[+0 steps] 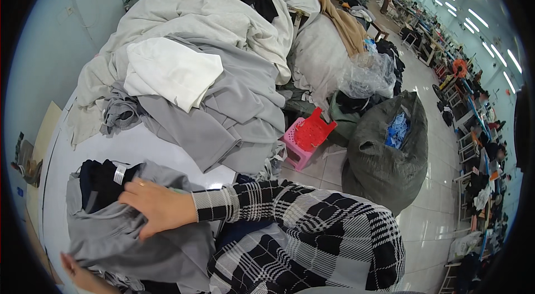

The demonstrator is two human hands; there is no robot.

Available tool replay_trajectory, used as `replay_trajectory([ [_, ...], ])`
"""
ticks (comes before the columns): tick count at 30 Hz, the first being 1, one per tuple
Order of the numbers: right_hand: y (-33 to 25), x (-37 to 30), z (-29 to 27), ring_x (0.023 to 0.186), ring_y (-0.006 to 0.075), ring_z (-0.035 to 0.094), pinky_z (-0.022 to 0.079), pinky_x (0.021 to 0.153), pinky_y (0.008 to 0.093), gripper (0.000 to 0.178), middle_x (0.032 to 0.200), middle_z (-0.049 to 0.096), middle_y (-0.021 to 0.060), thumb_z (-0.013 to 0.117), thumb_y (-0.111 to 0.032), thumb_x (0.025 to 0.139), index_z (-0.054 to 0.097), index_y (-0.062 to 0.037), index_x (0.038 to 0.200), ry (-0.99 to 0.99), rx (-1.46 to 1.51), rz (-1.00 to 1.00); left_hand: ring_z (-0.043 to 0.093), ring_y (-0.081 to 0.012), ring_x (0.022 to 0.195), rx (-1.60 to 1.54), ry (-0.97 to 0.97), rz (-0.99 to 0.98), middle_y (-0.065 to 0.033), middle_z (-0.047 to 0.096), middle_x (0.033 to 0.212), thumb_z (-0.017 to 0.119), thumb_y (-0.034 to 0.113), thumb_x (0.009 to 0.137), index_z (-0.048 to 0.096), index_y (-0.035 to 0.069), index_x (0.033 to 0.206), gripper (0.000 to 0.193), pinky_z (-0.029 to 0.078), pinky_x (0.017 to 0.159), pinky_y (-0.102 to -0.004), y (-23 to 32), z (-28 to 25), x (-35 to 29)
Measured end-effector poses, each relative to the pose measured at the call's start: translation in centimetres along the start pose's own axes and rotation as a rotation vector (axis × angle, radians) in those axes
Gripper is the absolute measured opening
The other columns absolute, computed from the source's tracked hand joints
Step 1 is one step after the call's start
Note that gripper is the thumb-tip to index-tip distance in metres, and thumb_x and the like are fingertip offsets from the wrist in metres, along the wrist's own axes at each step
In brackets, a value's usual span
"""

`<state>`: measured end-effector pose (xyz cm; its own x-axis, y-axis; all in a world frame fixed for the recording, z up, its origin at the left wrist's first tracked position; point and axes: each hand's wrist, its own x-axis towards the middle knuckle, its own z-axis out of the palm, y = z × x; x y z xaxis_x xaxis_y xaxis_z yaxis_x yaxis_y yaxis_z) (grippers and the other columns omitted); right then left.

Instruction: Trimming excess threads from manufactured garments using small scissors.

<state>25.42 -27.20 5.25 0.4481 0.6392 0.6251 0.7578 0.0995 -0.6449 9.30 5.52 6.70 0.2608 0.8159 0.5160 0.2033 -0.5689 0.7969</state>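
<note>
A grey garment (139,249) lies bunched on the white table at the lower left. Black cloth (100,188) with a small white label (119,174) shows at its far edge. My right hand (159,205), in a black-and-white plaid sleeve, rests across the garment near the label, thumb spread away from the bent fingers. By the near left edge of the garment is my left hand (83,277), blurred and partly cut off by the picture's rim, so its grip is unclear.
Grey cloth (245,93) and a folded white cloth (170,68) are heaped farther back on the white table (167,149). To the right, a pink stool (301,152) carries a red plastic piece (315,130). A stuffed dark sack (384,166) stands beside it.
</note>
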Motion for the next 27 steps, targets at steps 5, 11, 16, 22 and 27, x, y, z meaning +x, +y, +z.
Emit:
replay_trajectory([
  [5, 7.5, -6.8, 7.4, 0.094, 0.0326, 0.045, 0.038, 0.083, 0.0395, 0.045, 0.097, 0.046, 0.0153, 0.070, -0.016, 0.067, 0.049, 0.0016, 0.103, -0.147, -0.026, 0.247, 0.054, -0.0205, 0.096, 0.168, -0.633, 0.206, -0.0080, 0.056, 0.106, 0.067, 0.016, 0.080, 0.056, 0.003, 0.116, 0.040, 0.042, 0.078, -0.0276, 1.3, 6.1, -12.5],
  [11, 5.0, -6.4, 5.5, 0.092, 0.0262, 0.048, 0.036, 0.083, 0.0412, 0.013, 0.088, 0.049, 0.0082, 0.059, -0.007, 0.073, 0.059, -0.0054, 0.086, -0.190, 0.018, 0.197, 0.051, -0.0213, 0.092, 0.079, -0.753, 0.279, -0.0106, 0.051, 0.108, 0.072, 0.018, 0.075, 0.054, 0.002, 0.119, 0.050, 0.042, 0.071, -0.0266, -1.6, 7.9, -17.0],
  [16, 3.0, -5.3, 3.6, 0.087, 0.0211, 0.049, 0.025, 0.093, 0.0476, 0.011, 0.083, 0.048, 0.0031, 0.060, -0.008, 0.074, 0.062, -0.0113, 0.084, 0.019, -0.039, 0.053, 0.051, -0.0174, 0.095, -0.040, -0.640, 0.208, -0.0092, 0.052, 0.106, 0.066, 0.015, 0.082, 0.049, 0.003, 0.125, 0.048, 0.043, 0.068, -0.0252, -2.7, 7.6, -15.9],
  [22, 0.8, -5.9, 4.7, 0.083, 0.0189, 0.051, 0.020, 0.100, 0.0547, 0.006, 0.077, 0.047, 0.0018, 0.060, -0.010, 0.072, 0.063, -0.0139, 0.074, -0.024, -0.071, -0.111, 0.045, -0.0063, 0.059, -0.212, -0.757, -0.343, 0.0002, 0.057, 0.082, 0.055, 0.023, 0.092, 0.048, 0.000, 0.124, 0.041, 0.035, 0.051, -0.0188, 2.4, 6.2, -15.2],
  [27, 0.4, -7.4, 6.1, 0.080, 0.0222, 0.050, 0.019, 0.103, 0.0584, 0.009, 0.071, 0.044, 0.0034, 0.058, -0.012, 0.070, 0.060, -0.0125, 0.061, -0.147, -0.189, -0.249, 0.058, -0.0230, 0.066, 0.349, -0.756, 0.346, -0.0113, 0.062, 0.087, 0.065, 0.018, 0.078, 0.058, -0.004, 0.109, 0.039, 0.046, 0.061, -0.0313, -1.0, 5.5, -15.0],
])
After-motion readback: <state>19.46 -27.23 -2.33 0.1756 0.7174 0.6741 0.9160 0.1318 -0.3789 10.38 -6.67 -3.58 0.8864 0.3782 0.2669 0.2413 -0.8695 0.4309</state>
